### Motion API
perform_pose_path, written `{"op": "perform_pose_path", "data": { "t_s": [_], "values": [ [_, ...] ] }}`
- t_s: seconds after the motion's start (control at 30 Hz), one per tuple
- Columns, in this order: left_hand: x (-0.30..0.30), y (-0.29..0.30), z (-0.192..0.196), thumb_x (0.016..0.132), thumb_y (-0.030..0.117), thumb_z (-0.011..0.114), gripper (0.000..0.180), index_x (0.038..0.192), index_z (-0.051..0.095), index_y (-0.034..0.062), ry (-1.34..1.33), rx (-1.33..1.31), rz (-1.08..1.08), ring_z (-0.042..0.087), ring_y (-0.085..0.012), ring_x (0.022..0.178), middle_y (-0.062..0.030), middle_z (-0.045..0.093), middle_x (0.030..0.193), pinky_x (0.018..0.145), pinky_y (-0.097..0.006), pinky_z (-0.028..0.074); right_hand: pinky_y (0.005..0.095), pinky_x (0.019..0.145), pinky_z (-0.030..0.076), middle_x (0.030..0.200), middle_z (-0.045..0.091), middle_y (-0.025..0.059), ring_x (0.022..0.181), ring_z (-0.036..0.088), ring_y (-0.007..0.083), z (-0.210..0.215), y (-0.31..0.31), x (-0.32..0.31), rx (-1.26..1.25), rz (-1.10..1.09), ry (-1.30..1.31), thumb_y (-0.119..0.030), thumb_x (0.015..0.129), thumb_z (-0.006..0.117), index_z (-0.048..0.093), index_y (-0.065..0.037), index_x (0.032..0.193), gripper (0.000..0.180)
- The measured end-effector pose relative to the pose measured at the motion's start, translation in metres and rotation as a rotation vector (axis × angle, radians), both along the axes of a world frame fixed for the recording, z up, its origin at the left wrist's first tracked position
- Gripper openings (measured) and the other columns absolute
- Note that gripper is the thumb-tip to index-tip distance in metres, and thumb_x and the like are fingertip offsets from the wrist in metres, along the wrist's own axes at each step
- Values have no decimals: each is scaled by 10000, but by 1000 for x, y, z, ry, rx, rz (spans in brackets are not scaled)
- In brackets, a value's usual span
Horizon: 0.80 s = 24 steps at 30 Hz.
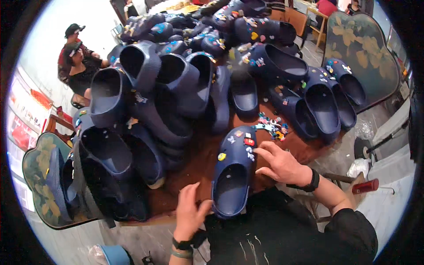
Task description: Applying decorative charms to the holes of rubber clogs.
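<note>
A navy blue clog (230, 187) lies on the brown table in front of me, its toe pointing away. Several small charms sit on its upper, among them a yellow round one (221, 156), a red one (249, 141) and a pale one (250, 154) on the right side. My right hand (282, 164) is at that side, index fingertip by the pale charm, thumb apart from it; nothing shows between them. Beside the heel, on the left, my left hand (190, 212) has its fingers stretched and thumb apart, holding nothing. A loose pile of colourful charms (274, 127) lies beyond the toe.
Navy clogs are heaped on the left (110, 150) and across the far side of the table (291, 152). Patterned chair backs (362, 62) flank it. Two people (81, 66) are at the far left. A blue bin (115, 255) stands on the floor at lower left.
</note>
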<state>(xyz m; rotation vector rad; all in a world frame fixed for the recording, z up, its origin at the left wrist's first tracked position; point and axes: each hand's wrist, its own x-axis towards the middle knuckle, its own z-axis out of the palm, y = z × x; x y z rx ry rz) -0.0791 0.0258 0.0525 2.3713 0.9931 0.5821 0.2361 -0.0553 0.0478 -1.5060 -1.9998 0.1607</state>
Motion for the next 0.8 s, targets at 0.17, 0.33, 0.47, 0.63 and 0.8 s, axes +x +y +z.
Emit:
{"op": "perform_pose_path", "data": {
  "t_s": [0.17,0.33,0.47,0.63,0.8],
  "values": [
    [26,-13,-9,896,66,564,595,1455,363,17,-45,-227,-55,553,-418,1187,-257,538,1325,961,-439,482,432,946,472,1240,515,193,1123,518,385,10,30,-15,37,78,-210,-295,874,701,526,-15,1300,539],
    [0,19,5,842,-35,576,404,1238,602,39,-11,-72,33,627,-367,1013,-186,655,1151,905,-403,500,401,832,499,1008,617,123,954,582,312,14,65,-16,50,178,-121,-272,904,644,610,-43,983,245],
    [28,10,10,794,187,776,251,927,618,45,-173,258,-23,567,-353,898,-141,597,934,780,-426,462,393,888,497,1064,616,133,1010,579,316,-5,106,-49,-29,436,-96,-199,915,629,609,-23,1087,248],
    [37,-12,-30,890,353,694,406,788,517,2,-24,11,-132,576,-389,739,-219,567,776,644,-461,463,383,905,481,1059,586,139,1029,564,321,-17,103,-61,-29,486,-115,-118,925,574,567,-25,1099,197],
    [48,-23,-50,932,299,646,339,872,529,-14,-143,16,-176,574,-393,775,-220,569,801,691,-461,467,483,793,507,960,616,205,912,607,416,-3,110,-72,-359,375,-75,-336,1000,498,582,-16,1002,330]
  ]
}}
